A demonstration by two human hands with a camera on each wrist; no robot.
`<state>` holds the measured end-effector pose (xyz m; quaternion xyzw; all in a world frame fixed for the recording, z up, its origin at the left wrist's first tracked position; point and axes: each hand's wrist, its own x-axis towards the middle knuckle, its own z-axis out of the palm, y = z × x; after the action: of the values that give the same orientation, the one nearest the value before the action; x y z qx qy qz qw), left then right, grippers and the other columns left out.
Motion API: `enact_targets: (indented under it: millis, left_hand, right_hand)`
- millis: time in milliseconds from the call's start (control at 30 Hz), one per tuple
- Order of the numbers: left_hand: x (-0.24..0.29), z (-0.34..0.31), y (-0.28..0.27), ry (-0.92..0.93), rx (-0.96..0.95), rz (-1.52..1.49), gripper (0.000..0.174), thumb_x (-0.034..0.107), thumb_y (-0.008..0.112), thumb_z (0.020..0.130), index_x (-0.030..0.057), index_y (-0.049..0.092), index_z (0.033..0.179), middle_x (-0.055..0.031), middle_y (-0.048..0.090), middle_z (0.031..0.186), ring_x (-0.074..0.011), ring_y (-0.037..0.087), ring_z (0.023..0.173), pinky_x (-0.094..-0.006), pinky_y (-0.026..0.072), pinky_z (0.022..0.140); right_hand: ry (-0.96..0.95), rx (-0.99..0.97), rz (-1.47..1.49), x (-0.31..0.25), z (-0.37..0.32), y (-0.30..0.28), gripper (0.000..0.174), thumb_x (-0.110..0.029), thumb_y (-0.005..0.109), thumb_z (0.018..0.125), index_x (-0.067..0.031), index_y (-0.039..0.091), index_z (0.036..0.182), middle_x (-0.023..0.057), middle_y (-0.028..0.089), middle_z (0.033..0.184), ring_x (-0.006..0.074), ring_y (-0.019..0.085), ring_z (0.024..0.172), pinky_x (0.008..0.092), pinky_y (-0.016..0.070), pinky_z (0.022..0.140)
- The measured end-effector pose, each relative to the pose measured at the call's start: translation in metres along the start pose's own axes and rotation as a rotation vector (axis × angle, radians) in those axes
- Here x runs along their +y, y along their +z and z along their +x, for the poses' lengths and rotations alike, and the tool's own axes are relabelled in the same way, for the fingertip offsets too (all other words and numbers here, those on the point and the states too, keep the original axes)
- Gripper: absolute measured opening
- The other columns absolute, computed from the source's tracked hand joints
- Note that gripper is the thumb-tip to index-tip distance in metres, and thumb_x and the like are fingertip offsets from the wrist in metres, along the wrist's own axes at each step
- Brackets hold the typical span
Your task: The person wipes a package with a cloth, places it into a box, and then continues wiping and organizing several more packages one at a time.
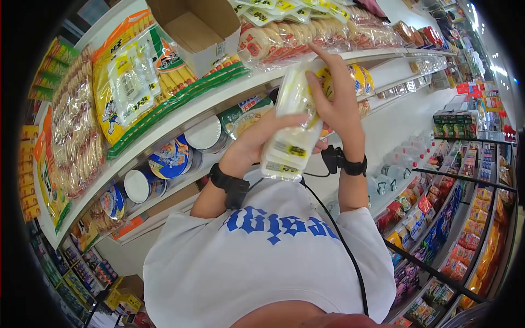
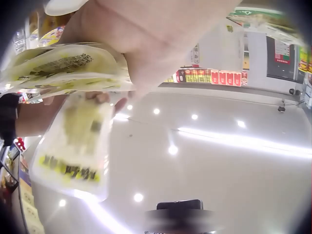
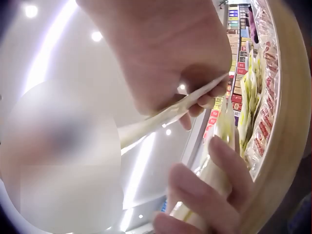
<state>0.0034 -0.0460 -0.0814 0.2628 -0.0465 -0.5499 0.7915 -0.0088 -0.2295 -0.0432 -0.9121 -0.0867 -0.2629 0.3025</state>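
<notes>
My left hand (image 1: 256, 139) grips a stack of flat, clear plastic food packets (image 1: 287, 150) with yellow and black print, thumb across the front. In the left wrist view the stack (image 2: 63, 68) is seen edge-on beside the palm. My right hand (image 1: 339, 95) is at the stack's upper end, index finger extended along it. A single packet (image 3: 168, 113) is pinched between its thumb and fingers in the right wrist view, apart from the stack. That packet (image 2: 73, 141) appears face-on below the stack in the left wrist view.
Similar packets (image 1: 132, 82) lie on a large yellow bag (image 1: 104, 93) on the upper shelf. An open cardboard box (image 1: 197, 27) stands beside it, near bagged round biscuits (image 1: 306, 38). Tubs (image 1: 172, 156) fill the shelf below. Stocked racks (image 1: 437, 218) run along the right.
</notes>
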Motion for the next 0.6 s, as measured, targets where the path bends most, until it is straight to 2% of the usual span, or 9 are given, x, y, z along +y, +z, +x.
enact_targets:
  millis: [33,133,233,333,433,600]
  left_hand:
    - [0.002,0.000,0.000,0.027,-0.015,0.010,0.058,0.020,0.063,0.096,-0.0078,0.041,0.143,-0.0281,0.063,0.126,-0.0437,0.070,0.107,-0.0516,0.0591,0.094]
    - [0.005,-0.002,-0.003,0.066,-0.042,0.032,0.060,0.014,0.066,0.092,-0.0084,0.042,0.142,-0.0276,0.063,0.125,-0.0435,0.070,0.106,-0.0500,0.0587,0.095]
    - [0.007,0.000,-0.004,0.030,-0.029,0.022,0.060,0.014,0.066,0.091,-0.0082,0.043,0.142,-0.0274,0.063,0.125,-0.0431,0.070,0.107,-0.0491,0.0586,0.095]
    - [0.006,0.004,-0.002,-0.016,0.002,-0.037,0.059,0.015,0.066,0.091,-0.0074,0.043,0.141,-0.0274,0.064,0.124,-0.0432,0.070,0.106,-0.0496,0.0588,0.094]
    - [0.002,0.005,-0.002,-0.021,0.018,-0.086,0.059,0.016,0.065,0.092,-0.0072,0.044,0.141,-0.0277,0.065,0.122,-0.0439,0.070,0.106,-0.0504,0.0592,0.093]
    - [0.002,0.008,-0.008,-0.023,0.029,-0.086,0.056,0.017,0.064,0.093,-0.0072,0.045,0.139,-0.0283,0.066,0.118,-0.0445,0.071,0.102,-0.0514,0.0602,0.089]
  right_hand:
    - [-0.051,0.065,0.012,0.002,0.001,0.004,0.043,-0.009,0.063,0.094,-0.0052,0.058,0.137,0.0171,0.062,0.116,0.0330,0.058,0.111,0.0398,0.0445,0.099]
    - [-0.015,0.229,0.017,0.003,0.006,0.001,0.040,-0.010,0.063,0.096,-0.0034,0.060,0.136,0.0153,0.067,0.122,0.0252,0.062,0.114,0.0375,0.0453,0.102]
    - [0.225,-0.037,0.200,0.008,0.002,-0.007,0.037,-0.013,0.065,0.095,0.0008,0.062,0.130,0.0203,0.066,0.119,0.0348,0.064,0.111,0.0399,0.0483,0.098]
    - [0.127,-0.097,0.176,0.007,-0.001,0.003,0.034,-0.013,0.066,0.095,0.0028,0.064,0.125,0.0197,0.068,0.117,0.0353,0.067,0.106,0.0386,0.0504,0.094]
    - [0.158,-0.133,0.172,0.009,-0.003,0.005,0.037,-0.012,0.064,0.097,0.0000,0.063,0.131,0.0169,0.067,0.119,0.0266,0.065,0.108,0.0354,0.0469,0.098]
    - [0.138,-0.179,0.170,0.006,-0.004,0.007,0.037,-0.011,0.064,0.096,0.0002,0.062,0.132,0.0177,0.065,0.122,0.0278,0.063,0.114,0.0361,0.0459,0.100]
